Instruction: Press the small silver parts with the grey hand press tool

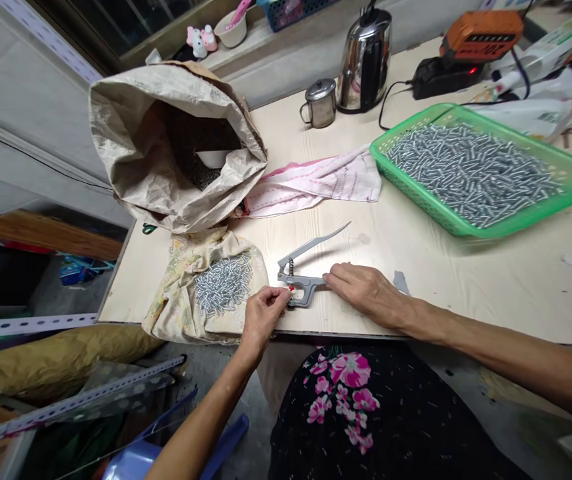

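A grey hand press (pixel 307 285) with a coil spring and a long raised lever lies near the table's front edge. My right hand (pixel 361 290) grips the end of its lower handle, fingers closed. At the jaw, beside a small red part, my left hand (pixel 265 317) has thumb and fingers pinched together. Whatever sits in that pinch is too small or hidden to name. Left of this hand, a pile of small silvery metal pins (pixel 223 283) rests on a patterned yellowish cloth (pixel 179 303).
Behind the cloth stands an open woven sack (pixel 136 167) with a white scoop inside. A green basket (pixel 431 197) full of similar metal pieces is at right. Further back are a pink-white towel (pixel 323 180), a metal cup (pixel 321 103), a kettle (pixel 363 60) and an orange battery (pixel 481 37) on a charger.
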`<move>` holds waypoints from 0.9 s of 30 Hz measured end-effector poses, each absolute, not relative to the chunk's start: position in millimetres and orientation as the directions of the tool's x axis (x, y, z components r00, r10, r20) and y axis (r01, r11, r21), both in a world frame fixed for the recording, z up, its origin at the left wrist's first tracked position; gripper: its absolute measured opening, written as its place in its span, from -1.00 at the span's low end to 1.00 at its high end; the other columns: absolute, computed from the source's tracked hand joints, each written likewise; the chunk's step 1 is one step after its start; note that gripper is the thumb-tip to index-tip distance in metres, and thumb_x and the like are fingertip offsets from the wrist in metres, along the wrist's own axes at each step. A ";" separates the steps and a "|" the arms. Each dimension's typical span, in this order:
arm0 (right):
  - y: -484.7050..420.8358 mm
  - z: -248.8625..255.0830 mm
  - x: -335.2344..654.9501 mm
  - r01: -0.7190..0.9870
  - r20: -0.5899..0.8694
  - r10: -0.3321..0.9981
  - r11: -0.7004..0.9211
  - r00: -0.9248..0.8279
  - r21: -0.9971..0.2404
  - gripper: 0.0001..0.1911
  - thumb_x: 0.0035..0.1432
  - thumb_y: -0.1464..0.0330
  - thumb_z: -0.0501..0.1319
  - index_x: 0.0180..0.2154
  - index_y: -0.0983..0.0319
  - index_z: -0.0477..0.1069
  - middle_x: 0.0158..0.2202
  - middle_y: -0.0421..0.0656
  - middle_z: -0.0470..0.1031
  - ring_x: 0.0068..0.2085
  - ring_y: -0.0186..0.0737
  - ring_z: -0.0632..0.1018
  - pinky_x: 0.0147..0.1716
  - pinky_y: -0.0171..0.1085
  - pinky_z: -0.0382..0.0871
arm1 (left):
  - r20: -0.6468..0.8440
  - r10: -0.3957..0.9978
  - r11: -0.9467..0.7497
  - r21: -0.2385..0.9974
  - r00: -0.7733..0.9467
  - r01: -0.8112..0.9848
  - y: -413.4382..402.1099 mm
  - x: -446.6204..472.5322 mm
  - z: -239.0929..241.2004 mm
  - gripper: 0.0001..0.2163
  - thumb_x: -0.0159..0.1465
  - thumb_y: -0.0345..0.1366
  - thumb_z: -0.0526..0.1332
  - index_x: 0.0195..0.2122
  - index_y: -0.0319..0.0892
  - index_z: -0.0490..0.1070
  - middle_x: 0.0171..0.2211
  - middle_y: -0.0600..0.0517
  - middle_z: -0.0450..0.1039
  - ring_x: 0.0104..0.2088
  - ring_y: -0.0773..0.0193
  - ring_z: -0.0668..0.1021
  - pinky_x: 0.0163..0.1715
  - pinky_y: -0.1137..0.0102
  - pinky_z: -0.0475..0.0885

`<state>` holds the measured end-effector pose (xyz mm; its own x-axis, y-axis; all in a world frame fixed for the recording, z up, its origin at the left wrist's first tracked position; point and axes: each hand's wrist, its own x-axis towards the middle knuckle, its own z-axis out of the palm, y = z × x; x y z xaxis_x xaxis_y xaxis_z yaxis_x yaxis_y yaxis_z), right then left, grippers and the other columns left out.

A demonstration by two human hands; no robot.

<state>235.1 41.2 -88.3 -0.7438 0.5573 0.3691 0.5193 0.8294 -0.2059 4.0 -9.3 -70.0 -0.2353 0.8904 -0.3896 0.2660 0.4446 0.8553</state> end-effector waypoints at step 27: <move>40.8 -110.0 238.7 0.570 0.315 0.628 0.778 -0.711 -0.263 -0.74 0.33 0.57 -0.05 -0.30 0.26 0.34 -0.33 -0.13 0.38 -0.31 -0.21 0.34 -0.40 -0.24 0.16 | -0.713 0.701 0.651 0.621 -0.030 0.437 15.5 -2.2 -62.9 -0.76 0.01 -0.17 0.38 -0.50 -0.24 0.42 -0.73 0.17 0.31 -0.75 0.47 0.34 -0.75 0.58 0.28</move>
<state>238.7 40.8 -110.0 -0.7115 0.6280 0.3153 0.5705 0.7782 -0.2626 -2.2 15.5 -62.9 -0.0304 0.7007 -0.7129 0.4373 0.6507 0.6208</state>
